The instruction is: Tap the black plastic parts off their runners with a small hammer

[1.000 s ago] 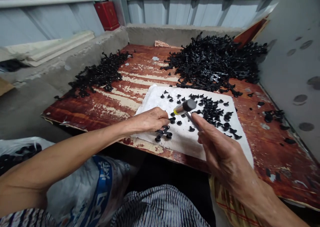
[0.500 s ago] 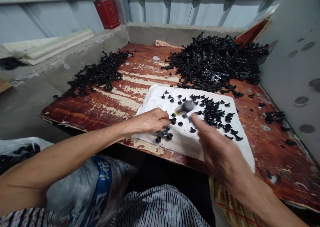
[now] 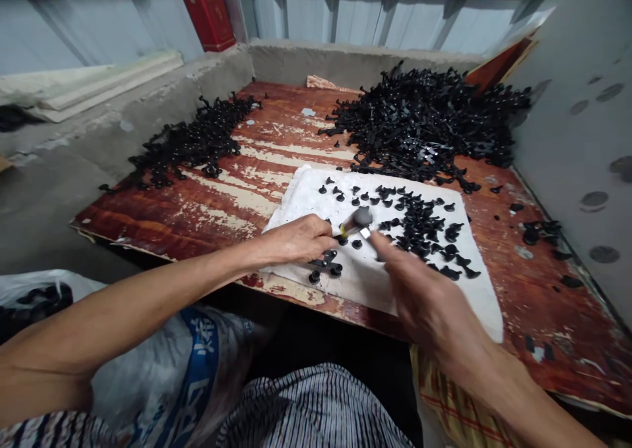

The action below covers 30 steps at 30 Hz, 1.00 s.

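Note:
My left hand (image 3: 303, 238) is closed in a pinch on a small black part at the near left of a white cloth (image 3: 360, 288). My right hand (image 3: 427, 293) is wrapped round the handle of a small hammer (image 3: 363, 217) with a dark rounded head and a yellowish end. The hammer's head, a little blurred, is just right of my left fingertips, over the pinched part, most of which is hidden. Below those fingers lie several black pieces (image 3: 326, 264) with round feet, joined by flat bars. Loose black knob-like parts (image 3: 419, 219) are scattered across the cloth.
A large heap of black parts (image 3: 424, 122) lies at the back right, and a smaller pile (image 3: 190, 141) at the left of the worn red board (image 3: 232, 217). A grey panel (image 3: 582, 132) bounds the right. White bags (image 3: 148, 382) stand below the front edge.
The hammer head has come down and slightly left, towards my left fingertips. My right hand has moved a little left with it. My left hand keeps its pinch in nearly the same place.

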Motion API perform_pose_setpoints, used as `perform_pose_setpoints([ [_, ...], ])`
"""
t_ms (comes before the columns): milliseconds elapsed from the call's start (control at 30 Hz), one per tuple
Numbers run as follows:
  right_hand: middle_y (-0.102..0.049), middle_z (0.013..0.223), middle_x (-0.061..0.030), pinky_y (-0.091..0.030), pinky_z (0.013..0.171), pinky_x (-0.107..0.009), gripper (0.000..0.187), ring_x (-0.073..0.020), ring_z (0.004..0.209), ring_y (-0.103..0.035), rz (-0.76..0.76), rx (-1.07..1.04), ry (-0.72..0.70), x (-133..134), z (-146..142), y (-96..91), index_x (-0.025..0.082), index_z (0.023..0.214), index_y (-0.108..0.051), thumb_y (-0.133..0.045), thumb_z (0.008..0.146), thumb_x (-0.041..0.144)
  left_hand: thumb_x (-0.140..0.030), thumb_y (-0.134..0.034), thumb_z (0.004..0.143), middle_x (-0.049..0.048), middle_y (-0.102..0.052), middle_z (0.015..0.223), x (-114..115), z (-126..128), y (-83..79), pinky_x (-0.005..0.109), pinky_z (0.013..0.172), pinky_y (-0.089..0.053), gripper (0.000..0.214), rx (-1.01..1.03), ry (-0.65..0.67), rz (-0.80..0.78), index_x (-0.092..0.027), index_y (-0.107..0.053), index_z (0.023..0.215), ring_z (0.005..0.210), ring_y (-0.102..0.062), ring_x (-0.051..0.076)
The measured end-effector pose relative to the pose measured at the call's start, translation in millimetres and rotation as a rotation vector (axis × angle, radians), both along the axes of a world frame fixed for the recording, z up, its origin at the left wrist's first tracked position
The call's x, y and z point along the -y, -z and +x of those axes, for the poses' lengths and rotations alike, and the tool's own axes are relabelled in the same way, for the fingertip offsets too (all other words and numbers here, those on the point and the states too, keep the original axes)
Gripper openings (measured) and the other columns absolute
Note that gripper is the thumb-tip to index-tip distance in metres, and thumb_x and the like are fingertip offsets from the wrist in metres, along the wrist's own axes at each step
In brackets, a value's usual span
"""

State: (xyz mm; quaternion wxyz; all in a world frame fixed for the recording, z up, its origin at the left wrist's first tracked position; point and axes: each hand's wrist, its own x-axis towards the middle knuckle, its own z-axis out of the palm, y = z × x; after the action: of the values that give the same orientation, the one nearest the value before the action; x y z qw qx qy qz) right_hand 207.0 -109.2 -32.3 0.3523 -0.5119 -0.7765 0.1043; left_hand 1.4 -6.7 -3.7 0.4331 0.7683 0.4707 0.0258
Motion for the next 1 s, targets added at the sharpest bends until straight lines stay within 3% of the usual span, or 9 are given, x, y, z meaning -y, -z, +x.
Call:
perform_pose_setpoints([
  [167,-0.069,0.109,-0.0098,-0.055,0.085,-0.035,0.04,-0.0205,0.094,-0.067,-0.106,-0.184,0.054,-6.4,-5.9,-15.3,0.016,0.13,-0.055,-0.047,0.092,0.024,-0.027,-0.046,0.084,-0.0034,-0.047,0.055,5.7,0.5,-9.0,0.021,0.047,-0.027,0.025,0.084,0.119,0.019,-0.017,-0.047,0.061,0.049,-0.039,0.008],
  [267,-0.068,0.085,-0.0044,-0.055,0.065,-0.027,0.027,-0.0162,0.072,-0.064,-0.309,-0.352,0.027,-10.7,-12.4,-22.4,0.017,0.105,-0.064,-0.059,0.085,0.035,-0.025,-0.044,0.086,-0.0047,-0.043,0.056,17.9,4.8,-19.2,0.021,0.049,-0.028,0.025,0.148,0.286,0.02,-0.017,-0.048,0.062,0.051,-0.038,0.007],
  [333,-0.062,0.069,-0.0004,-0.048,0.048,-0.022,0.021,-0.0121,0.055,-0.055,-0.492,-0.477,-0.031,-9.5,-15.5,-21.9,0.018,0.085,-0.063,-0.06,0.083,0.04,-0.026,-0.044,0.087,-0.0048,-0.043,0.057,26.6,6.1,-23.7,0.021,0.05,-0.028,0.025,0.142,0.346,0.035,-0.017,-0.051,0.065,0.053,-0.04,0.008],
  [433,-0.047,0.053,0.006,-0.032,0.033,-0.019,0.027,-0.0069,0.037,-0.038,-0.677,-0.694,-0.013,-0.8,-15.9,-16.5,0.02,0.077,-0.056,-0.06,0.083,0.045,-0.036,-0.047,0.087,-0.0039,-0.051,0.063,35.4,1.0,-24.0,0.022,0.053,-0.03,0.024,0.109,0.169,0.137,-0.017,-0.057,0.077,0.057,-0.044,0.009],
  [533,-0.041,0.048,0.0094,-0.027,0.03,-0.018,0.03,-0.006,0.034,-0.032,-0.673,-0.875,0.121,10.1,-14.0,-11.3,0.02,0.081,-0.053,-0.065,0.08,0.048,-0.048,-0.042,0.089,-0.0023,-0.055,0.068,38.9,-7.4,-20.9,0.023,0.055,-0.031,0.035,0.047,-0.071,0.236,-0.018,-0.059,0.084,0.059,-0.046,0.011],
  [667,-0.042,0.048,0.0092,-0.029,0.032,-0.018,0.03,-0.0065,0.035,-0.035,-0.593,-0.953,0.204,19.2,-18.3,-6.7,0.02,0.081,-0.053,-0.067,0.078,0.047,-0.048,-0.032,0.092,-0.0019,-0.05,0.062,41.7,-6.3,-19.8,0.025,0.055,-0.03,0.043,-0.015,0.0,0.235,-0.017,-0.05,0.068,0.057,-0.045,0.011],
  [833,-0.043,0.05,0.0078,-0.029,0.033,-0.017,0.031,-0.0054,0.038,-0.035,-0.527,-0.898,0.223,21.9,-27.9,-4.9,0.019,0.079,-0.056,-0.067,0.079,0.048,-0.044,-0.036,0.091,-0.0021,-0.052,0.061,44.4,9.9,-22.2,0.024,0.054,-0.031,0.037,0.022,-0.047,0.186,-0.017,-0.048,0.068,0.058,-0.047,0.011],
  [1000,-0.042,0.048,0.0085,-0.028,0.033,-0.017,0.03,-0.0059,0.037,-0.034,-0.502,-0.925,0.23,17.9,-29.0,-3.6,0.02,0.079,-0.054,-0.065,0.08,0.047,-0.03,-0.041,0.09,-0.0032,-0.051,0.058,44.0,20.0,-17.5,0.022,0.051,-0.032,0.031,0.136,-0.004,0.09,-0.016,-0.051,0.064,0.052,-0.043,0.008],
])
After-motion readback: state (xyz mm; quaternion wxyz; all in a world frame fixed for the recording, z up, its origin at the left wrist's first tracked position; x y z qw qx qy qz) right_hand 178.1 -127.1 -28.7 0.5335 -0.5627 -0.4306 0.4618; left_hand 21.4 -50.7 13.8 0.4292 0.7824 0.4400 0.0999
